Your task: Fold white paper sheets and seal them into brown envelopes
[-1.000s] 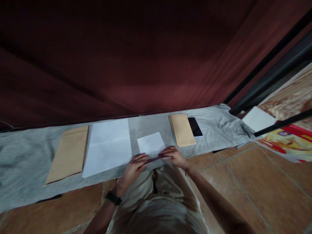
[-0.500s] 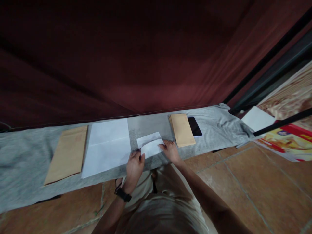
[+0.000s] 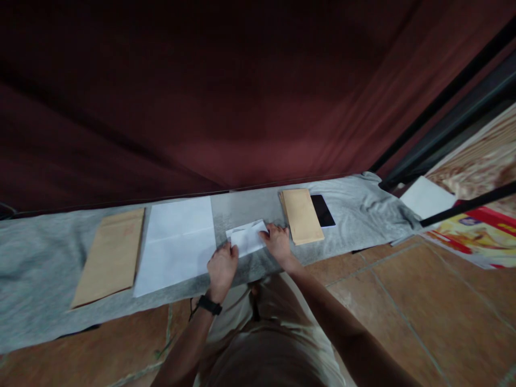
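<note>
A small white sheet of paper [image 3: 248, 238] lies on the grey cloth [image 3: 36, 258], its near half folded up over the far half. My left hand [image 3: 221, 267], with a black watch at the wrist, grips the paper's left edge. My right hand [image 3: 277, 241] presses on the paper's right edge. A larger stack of white sheets [image 3: 177, 244] lies just left of my left hand. A pile of brown envelopes [image 3: 301, 215] sits just right of my right hand.
A single brown envelope [image 3: 110, 257] lies at the left of the cloth. A black phone [image 3: 322, 209] rests beside the envelope pile. A dark red curtain hangs behind. Tiled floor lies in front, with a white sheet [image 3: 426, 196] and printed material at the right.
The paper lay flat with both hands at its near edge. Both hands have lifted that edge and carried it away from me, folding the sheet over itself.
</note>
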### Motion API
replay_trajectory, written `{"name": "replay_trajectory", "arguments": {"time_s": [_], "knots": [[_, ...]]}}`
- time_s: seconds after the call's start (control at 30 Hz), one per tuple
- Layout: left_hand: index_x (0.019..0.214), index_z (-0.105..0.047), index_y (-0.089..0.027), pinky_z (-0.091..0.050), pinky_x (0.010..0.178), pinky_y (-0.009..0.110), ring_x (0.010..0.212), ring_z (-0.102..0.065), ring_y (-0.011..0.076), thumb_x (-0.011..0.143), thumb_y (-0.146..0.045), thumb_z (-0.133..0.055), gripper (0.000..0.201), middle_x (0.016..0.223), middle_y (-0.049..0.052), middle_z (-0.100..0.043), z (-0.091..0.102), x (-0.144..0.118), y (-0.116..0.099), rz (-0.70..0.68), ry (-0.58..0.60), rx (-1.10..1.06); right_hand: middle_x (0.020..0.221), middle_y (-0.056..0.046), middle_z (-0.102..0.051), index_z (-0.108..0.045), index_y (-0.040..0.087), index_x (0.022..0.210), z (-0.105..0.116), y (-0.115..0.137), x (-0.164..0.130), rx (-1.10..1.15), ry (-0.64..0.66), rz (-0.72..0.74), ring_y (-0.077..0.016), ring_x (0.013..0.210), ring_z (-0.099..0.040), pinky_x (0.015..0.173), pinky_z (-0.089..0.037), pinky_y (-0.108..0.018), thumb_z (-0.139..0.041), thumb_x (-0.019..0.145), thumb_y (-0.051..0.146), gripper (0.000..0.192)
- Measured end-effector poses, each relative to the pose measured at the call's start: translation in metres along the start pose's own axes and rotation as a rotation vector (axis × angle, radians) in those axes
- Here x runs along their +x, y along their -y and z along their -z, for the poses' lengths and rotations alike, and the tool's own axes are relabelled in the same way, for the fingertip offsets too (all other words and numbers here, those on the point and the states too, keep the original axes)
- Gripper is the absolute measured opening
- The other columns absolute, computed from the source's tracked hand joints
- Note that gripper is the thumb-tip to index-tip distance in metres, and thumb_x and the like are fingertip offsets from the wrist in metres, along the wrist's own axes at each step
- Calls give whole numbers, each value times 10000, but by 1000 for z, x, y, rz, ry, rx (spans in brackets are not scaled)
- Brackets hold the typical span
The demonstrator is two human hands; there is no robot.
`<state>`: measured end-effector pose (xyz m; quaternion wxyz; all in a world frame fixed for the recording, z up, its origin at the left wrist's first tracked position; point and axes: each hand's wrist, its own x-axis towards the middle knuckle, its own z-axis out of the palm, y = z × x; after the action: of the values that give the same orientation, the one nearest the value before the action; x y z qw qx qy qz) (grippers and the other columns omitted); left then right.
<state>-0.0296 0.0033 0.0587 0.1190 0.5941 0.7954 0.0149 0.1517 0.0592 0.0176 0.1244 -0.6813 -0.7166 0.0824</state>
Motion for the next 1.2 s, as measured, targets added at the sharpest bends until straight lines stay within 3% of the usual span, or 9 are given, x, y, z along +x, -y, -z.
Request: {"name": "replay_trajectory", "arguments": {"time_s": [0.33, 0.6, 0.83, 1.03, 1.1, 1.2], "knots": [[1152, -695, -166, -491, 740, 332, 883, -725, 262, 1024, -388, -396, 394, 930, 131, -763, -9, 12, 2, -22, -88, 23, 1021, -148, -740, -621, 177, 1097, -2, 4, 11, -21, -71, 45, -304, 999, -662, 906, -396, -429, -545, 1032, 470, 310], [1139, -695, -172, -492, 716, 343, 858, -734, 277, 1025, -392, -390, 393, 926, 133, -767, -8, 16, 1, 7, -64, 17, 1137, -189, -709, -624, 141, 1230, -2, 6, 12, -41, -103, 71, -337, 1067, -617, 928, -430, -465, -521, 1038, 407, 344], [1144, -682, -165, -495, 730, 345, 878, -727, 280, 1029, -392, -385, 391, 935, 141, -761, -10, 18, 2, -5, -64, 15, 1514, -155, -541, -552, 120, 1427, -13, 14, 3, 71, -135, 258, -292, 1371, -487, 1136, -384, -462, -439, 1049, 280, 426], [1144, -667, -161, -504, 749, 345, 884, -721, 274, 1026, -385, -395, 371, 925, 139, -749, -2, 18, 0, 22, -25, 13, 1582, -166, -464, -470, 58, 1515, -30, 16, -6, 57, -80, 317, -276, 1483, -405, 1227, -314, -447, -402, 1075, 333, 523], [1179, -643, -141, -517, 763, 361, 895, -717, 286, 1023, -379, -397, 376, 908, 141, -739, -1, 16, 0, 25, -53, 8, 1596, -175, -435, -443, 42, 1531, -32, 15, -8, 40, -82, 324, -279, 1496, -390, 1236, -300, -448, -397, 1079, 342, 544], [1236, -607, -101, -522, 886, 411, 1036, -687, 312, 1013, -319, -396, 376, 1024, 175, -726, -5, 12, -4, -42, -188, -7, 1610, -178, -406, -420, 39, 1544, -33, 16, -9, 23, -84, 331, -278, 1509, -371, 1246, -284, -450, -388, 1083, 351, 558]]}}
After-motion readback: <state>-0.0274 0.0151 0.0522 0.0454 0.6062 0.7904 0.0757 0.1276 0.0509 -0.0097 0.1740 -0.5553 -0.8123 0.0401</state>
